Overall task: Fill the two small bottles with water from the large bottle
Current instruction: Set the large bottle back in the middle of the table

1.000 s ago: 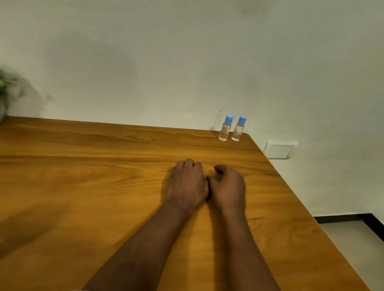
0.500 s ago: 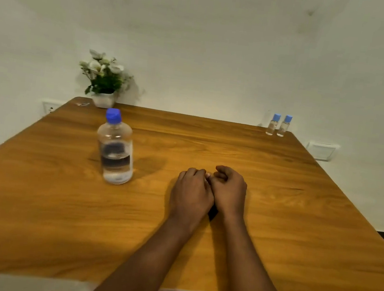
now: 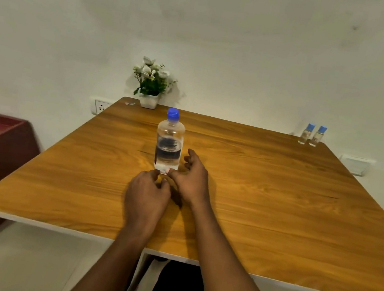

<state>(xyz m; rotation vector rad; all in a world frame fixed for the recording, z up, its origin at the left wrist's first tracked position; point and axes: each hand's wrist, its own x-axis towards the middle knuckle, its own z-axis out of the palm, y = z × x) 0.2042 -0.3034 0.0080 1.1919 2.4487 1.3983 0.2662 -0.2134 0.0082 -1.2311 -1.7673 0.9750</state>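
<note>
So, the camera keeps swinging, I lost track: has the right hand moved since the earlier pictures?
Yes. The right hand has moved left and forward to the large bottle, its fingers now spread beside it; earlier bare table lay between them.

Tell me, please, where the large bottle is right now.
In the head view, the large bottle stands upright on the table, slightly left of centre, just beyond the left hand and beside the right hand.

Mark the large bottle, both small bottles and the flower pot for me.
large bottle point(image 3: 168, 151), head view, on its dark label.
first small bottle point(image 3: 304, 137), head view, clear body, nearer the pot.
second small bottle point(image 3: 315, 139), head view, clear body.
flower pot point(image 3: 148, 101), head view, white front wall.
</note>
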